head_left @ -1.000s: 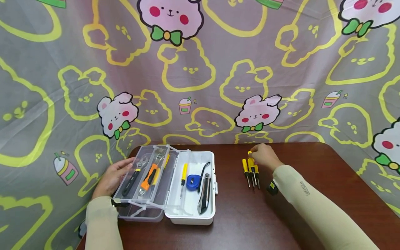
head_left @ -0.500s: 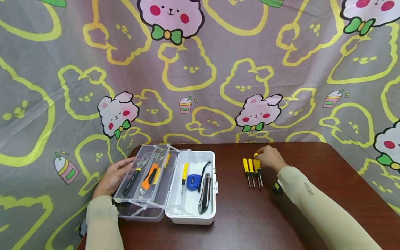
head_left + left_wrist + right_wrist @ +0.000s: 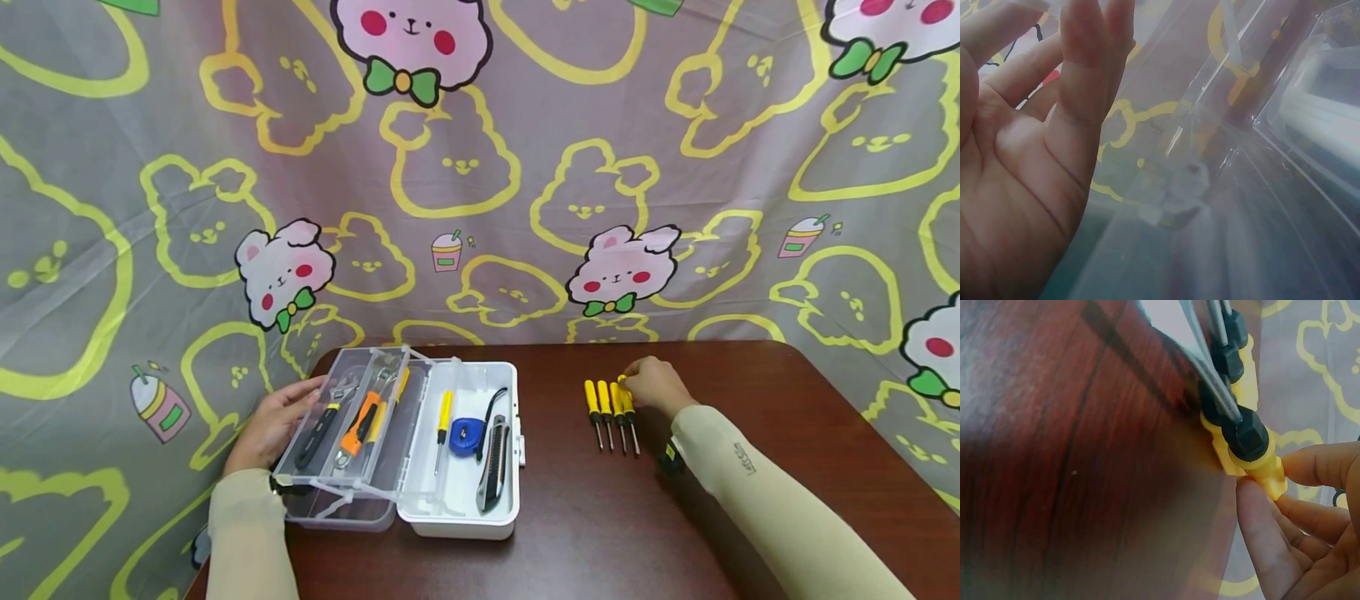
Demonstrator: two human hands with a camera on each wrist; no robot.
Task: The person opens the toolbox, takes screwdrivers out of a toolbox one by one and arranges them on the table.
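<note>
In the head view my right hand (image 3: 656, 386) pinches the yellow handle of the rightmost screwdriver (image 3: 630, 417). Thumb and fingertips meet on that handle (image 3: 1267, 475) in the right wrist view. Several like screwdrivers, among them the leftmost one (image 3: 592, 400), stand side by side in a row to its left, tips towards the near edge. My left hand (image 3: 272, 425) holds the left edge of the clear tray (image 3: 311, 433) of the toolbox; its grip is partly out of the left wrist view. Inside the tray are an adjustable wrench (image 3: 321, 433) and an orange-handled tool (image 3: 360, 425).
The white toolbox base (image 3: 456, 527) holds a yellow screwdriver (image 3: 444, 412), a blue tape measure (image 3: 467, 437) and a utility knife (image 3: 492, 467). Its clear lid (image 3: 337, 515) lies folded out to the left. A patterned cloth (image 3: 487, 192) hangs behind the brown table (image 3: 600, 533).
My right hand has shifted slightly right, drawing screwdrivers apart. Their bunched, overlapping handles now stand in a neater, spread row. My left hand and the toolbox have hardly moved.
</note>
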